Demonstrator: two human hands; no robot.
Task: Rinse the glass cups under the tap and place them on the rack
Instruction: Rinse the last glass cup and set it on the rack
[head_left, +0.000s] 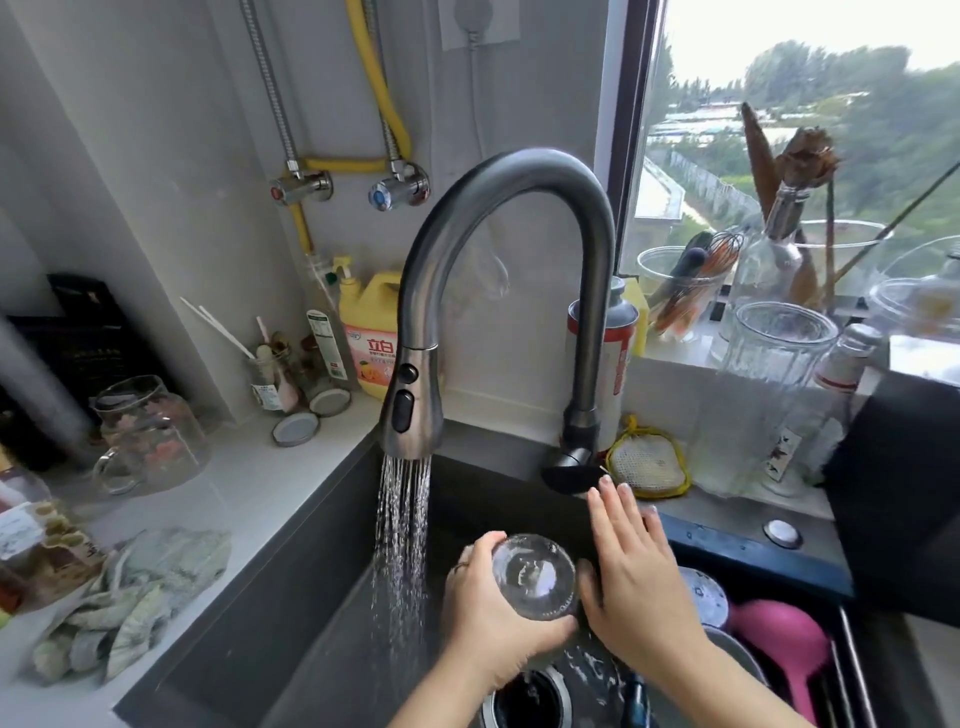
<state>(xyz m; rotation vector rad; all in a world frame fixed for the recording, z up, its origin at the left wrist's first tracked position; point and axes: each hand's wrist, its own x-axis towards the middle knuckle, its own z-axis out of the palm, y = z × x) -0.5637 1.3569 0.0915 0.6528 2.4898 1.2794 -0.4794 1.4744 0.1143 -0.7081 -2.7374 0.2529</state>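
Spray (402, 530) falls just left of glass cup (535, 574) gripped by left hand (488, 629); right hand (639, 587) spread loose alongside.

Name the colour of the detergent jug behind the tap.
The detergent jug is yellow; head view.

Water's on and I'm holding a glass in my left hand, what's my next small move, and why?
Probably slide the glass cup left into the water stream. The tap is running, but the left hand holds the cup just right of the stream, so it isn't being rinsed yet.
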